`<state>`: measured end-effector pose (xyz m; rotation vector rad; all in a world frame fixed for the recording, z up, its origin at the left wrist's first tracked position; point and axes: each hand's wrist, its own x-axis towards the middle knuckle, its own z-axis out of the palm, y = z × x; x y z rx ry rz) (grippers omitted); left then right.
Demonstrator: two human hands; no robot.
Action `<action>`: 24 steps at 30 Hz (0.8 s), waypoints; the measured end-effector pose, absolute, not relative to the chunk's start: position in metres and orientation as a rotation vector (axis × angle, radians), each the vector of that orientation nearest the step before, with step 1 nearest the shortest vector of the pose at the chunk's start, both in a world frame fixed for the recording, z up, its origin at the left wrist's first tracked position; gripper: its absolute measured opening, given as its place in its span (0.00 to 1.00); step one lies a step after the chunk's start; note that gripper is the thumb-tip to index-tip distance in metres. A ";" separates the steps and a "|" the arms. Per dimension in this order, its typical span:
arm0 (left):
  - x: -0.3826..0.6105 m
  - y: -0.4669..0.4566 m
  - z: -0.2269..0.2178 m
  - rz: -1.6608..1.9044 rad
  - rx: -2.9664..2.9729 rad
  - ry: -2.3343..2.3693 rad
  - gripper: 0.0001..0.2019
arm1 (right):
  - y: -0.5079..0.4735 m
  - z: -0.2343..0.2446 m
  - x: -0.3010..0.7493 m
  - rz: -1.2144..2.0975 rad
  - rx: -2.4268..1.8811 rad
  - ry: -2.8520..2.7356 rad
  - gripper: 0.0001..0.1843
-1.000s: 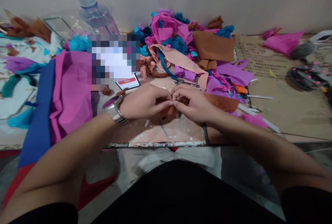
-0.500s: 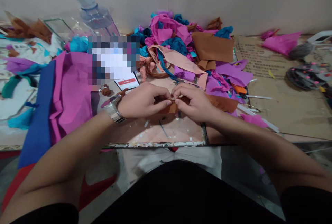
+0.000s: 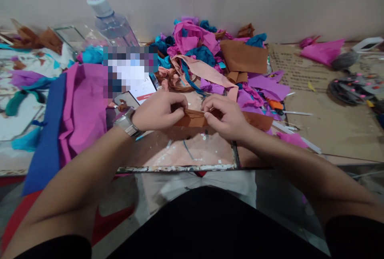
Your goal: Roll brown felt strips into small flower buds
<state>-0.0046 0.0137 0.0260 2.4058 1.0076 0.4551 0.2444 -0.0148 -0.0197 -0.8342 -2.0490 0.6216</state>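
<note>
A strip of brown crepe paper (image 3: 194, 119) is stretched between my two hands, low over the worktable, with a crease along its upper edge. My left hand (image 3: 162, 111), with a watch on its wrist, pinches the strip's left part between thumb and forefinger. Thumb and fingers of my right hand (image 3: 225, 115) are closed on the same strip farther right. More brown paper (image 3: 258, 120) shows beyond the right hand; whether it belongs to the same strip I cannot tell. A phone (image 3: 144, 89) lies just behind the left hand.
Behind the hands is a heap of crumpled pink, blue and brown paper (image 3: 195, 39). A clear bottle (image 3: 115, 27) stands at the back left. Folded pink paper (image 3: 88, 107) and a blue sheet (image 3: 48, 131) lie left. Cardboard (image 3: 324, 123) covers the right side, with a dark pin holder (image 3: 346, 89).
My left hand has slid left, away from the right hand, so a longer stretch of brown paper shows between them. The right hand has hardly moved.
</note>
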 end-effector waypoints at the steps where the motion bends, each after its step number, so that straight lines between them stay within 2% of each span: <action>1: -0.005 0.014 0.025 0.454 2.424 1.014 0.08 | -0.015 -0.020 0.244 0.596 -0.827 -2.058 0.02; 8: 0.001 0.007 0.025 0.283 2.533 0.790 0.14 | -0.017 -0.023 0.241 0.567 -0.832 -2.149 0.03; 24: 0.003 0.005 0.024 0.255 2.466 0.743 0.15 | -0.020 -0.023 0.239 0.562 -0.812 -2.183 0.03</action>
